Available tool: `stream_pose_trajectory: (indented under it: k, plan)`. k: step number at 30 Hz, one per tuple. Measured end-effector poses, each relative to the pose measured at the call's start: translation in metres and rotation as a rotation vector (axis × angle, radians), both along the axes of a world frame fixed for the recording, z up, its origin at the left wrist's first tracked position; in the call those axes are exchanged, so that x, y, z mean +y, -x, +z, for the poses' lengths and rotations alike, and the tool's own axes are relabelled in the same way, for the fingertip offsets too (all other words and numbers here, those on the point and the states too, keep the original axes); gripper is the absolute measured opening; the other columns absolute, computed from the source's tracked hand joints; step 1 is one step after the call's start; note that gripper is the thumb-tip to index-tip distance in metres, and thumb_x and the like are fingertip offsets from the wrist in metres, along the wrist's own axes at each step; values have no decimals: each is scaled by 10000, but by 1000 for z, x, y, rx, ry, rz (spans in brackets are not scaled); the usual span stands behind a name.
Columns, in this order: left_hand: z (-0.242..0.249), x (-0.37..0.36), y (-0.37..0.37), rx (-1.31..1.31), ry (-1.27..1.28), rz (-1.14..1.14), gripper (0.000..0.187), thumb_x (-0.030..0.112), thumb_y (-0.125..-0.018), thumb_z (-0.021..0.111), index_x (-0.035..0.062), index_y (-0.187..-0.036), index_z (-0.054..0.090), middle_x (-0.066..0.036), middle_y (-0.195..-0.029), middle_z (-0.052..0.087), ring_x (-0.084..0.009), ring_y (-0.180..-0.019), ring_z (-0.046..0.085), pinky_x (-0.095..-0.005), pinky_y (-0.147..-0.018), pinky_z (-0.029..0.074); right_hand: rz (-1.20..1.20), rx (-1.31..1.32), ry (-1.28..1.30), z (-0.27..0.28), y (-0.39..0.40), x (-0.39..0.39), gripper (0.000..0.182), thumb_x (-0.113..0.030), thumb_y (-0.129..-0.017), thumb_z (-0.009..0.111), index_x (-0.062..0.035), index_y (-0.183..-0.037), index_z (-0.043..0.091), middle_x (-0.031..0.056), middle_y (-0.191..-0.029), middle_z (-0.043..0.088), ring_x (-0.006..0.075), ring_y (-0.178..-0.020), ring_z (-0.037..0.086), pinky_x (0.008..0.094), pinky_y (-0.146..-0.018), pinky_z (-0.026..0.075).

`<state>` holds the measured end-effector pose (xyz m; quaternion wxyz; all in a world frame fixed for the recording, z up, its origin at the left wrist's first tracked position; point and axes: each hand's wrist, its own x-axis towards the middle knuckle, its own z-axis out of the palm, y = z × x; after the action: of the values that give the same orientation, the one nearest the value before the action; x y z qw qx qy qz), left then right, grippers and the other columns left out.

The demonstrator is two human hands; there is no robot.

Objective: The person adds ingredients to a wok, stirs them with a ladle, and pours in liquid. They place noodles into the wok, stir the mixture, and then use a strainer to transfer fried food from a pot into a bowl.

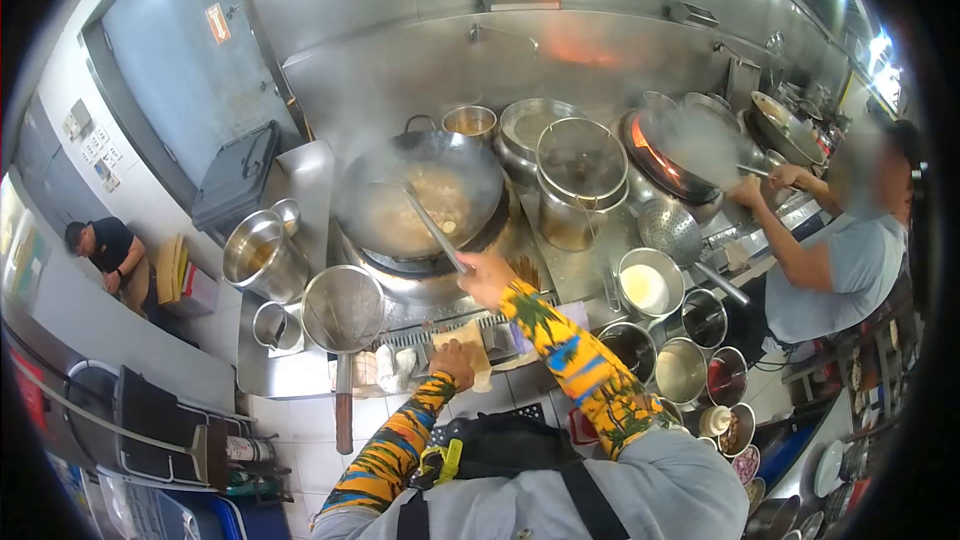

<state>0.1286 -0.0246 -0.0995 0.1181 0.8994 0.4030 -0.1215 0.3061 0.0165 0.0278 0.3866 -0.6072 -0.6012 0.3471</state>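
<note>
My right hand (488, 278) is closed round the handle of a long metal ladle (432, 224). The ladle's far end dips toward the pale, bubbling food (425, 208) in a large black wok (478, 172). Steam partly veils the wok, which sits on the stove. Lower down, at the stove's front edge, my left hand (452, 365) is curled against a folded yellowish cloth (468, 348), its fingers closed on it. White cloths (398, 365) lie just left of that hand. Beside them a round mesh strainer (342, 308) rests with its handle jutting over the edge.
Metal pots (262, 258) stand left of the wok. To its right are a deep pot with a strainer (582, 172) and containers of sauces (648, 285). A co-worker (835, 270) handles another steaming wok (672, 155) there. Another person (110, 265) is at far left.
</note>
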Motion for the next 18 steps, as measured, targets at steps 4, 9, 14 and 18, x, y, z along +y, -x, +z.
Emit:
stream_pose_trajectory:
  k: [4,9,14,18]
  plan:
    - [-5,4,0,-52,65,53,448,225,-799,569,64,-1214,522,-183,-1199,507,-347,-1144,525,-418,-970,440,57,-94,-72,1,-20,-51,534,-129,-819,613,-40,-1333,501,68,-689,609,95,-596,558,283,-552,466]
    - [-1,30,12,-172,220,-39,421,223,-828,528,38,-1206,537,-215,-1162,563,-382,-1094,557,-444,-927,469,-113,-60,2,22,-6,-80,556,-128,-793,615,-34,-1329,498,137,-733,647,165,-616,602,316,-604,483]
    - [16,52,15,-832,326,91,341,247,-899,527,5,-1118,627,-195,-977,671,-306,-905,652,-390,-809,507,-173,58,81,3,0,-68,567,-96,-861,589,-5,-1391,411,87,-776,661,128,-609,576,279,-568,468]
    - [108,68,14,-1592,1086,137,433,292,-927,549,22,-1265,522,-98,-1066,631,-190,-963,596,-348,-832,498,-63,805,13,53,53,-65,538,-65,-948,483,-80,-1456,304,144,-1002,631,163,-611,613,281,-526,527]
